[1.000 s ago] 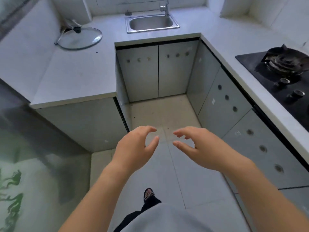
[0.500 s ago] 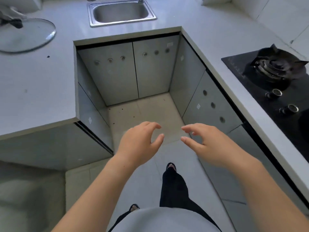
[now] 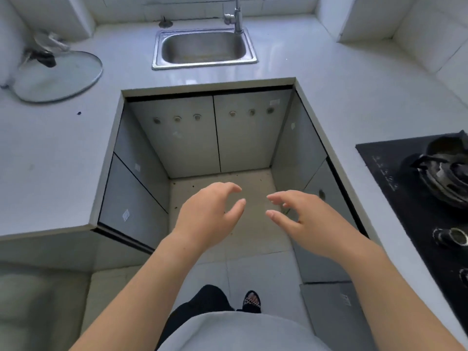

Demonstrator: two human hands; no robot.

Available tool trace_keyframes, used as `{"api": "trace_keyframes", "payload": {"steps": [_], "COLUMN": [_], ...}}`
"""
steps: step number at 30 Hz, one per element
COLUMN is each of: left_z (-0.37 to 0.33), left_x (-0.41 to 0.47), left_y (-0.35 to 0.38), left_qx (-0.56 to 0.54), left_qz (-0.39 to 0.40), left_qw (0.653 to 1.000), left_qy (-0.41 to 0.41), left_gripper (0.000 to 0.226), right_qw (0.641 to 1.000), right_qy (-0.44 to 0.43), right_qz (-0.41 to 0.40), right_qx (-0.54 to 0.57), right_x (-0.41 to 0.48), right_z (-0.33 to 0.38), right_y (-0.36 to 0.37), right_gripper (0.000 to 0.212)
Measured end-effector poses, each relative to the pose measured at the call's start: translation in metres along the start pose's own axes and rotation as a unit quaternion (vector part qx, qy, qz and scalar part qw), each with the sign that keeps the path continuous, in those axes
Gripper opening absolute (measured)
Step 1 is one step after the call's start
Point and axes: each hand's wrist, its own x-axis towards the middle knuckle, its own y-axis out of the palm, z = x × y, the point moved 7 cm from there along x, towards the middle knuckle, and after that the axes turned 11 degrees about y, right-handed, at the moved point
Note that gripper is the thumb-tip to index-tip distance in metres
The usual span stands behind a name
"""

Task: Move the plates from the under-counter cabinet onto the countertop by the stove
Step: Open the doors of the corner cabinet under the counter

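A white countertop [image 3: 63, 160] runs in a U shape around a floor [image 3: 253, 262] of pale tiles. Under it, grey cabinet doors [image 3: 177, 138] stand closed. A steel sink [image 3: 202, 49] sits at the far side, below a white tiled wall [image 3: 192, 6]. Soft light shines on the counter near the sink.

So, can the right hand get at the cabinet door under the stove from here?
Probably yes: the right hand is empty, fingers loosely curled, hovering close to that closed cabinet door below the stove, with nothing between them.
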Motion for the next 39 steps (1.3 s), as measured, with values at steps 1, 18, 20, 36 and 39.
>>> {"api": "trace_keyframes", "payload": {"steps": [1, 18, 20, 36, 39], "left_z": [0.009, 0.209, 0.223, 0.31, 0.318], "left_x": [0.003, 0.137, 0.155, 0.117, 0.106], "left_y": [-0.003, -0.093, -0.109, -0.144, -0.144], "left_qx": [0.003, -0.012, -0.006, -0.015, -0.016], "left_qz": [-0.002, -0.065, -0.07, -0.137, -0.157], "left_qw": [1.0, 0.981, 0.981, 0.922, 0.896], "left_qy": [-0.015, -0.185, -0.181, -0.361, -0.416], "left_gripper": [0.034, 0.033, 0.034, 0.034, 0.035], "right_qw": [1.0, 0.994, 0.994, 0.93, 0.904], "right_qy": [-0.006, -0.071, -0.091, -0.311, -0.358], "right_qz": [0.003, 0.049, 0.041, 0.168, 0.207], "right_qx": [0.0, -0.061, -0.055, -0.101, -0.112], "right_x": [0.012, 0.256, 0.282, 0.375, 0.388], "right_z": [0.004, 0.11, 0.133, 0.284, 0.307], "right_y": [0.0, -0.005, -0.009, 0.056, 0.071], "right_gripper": [0.04, 0.04, 0.041, 0.037, 0.039]}}
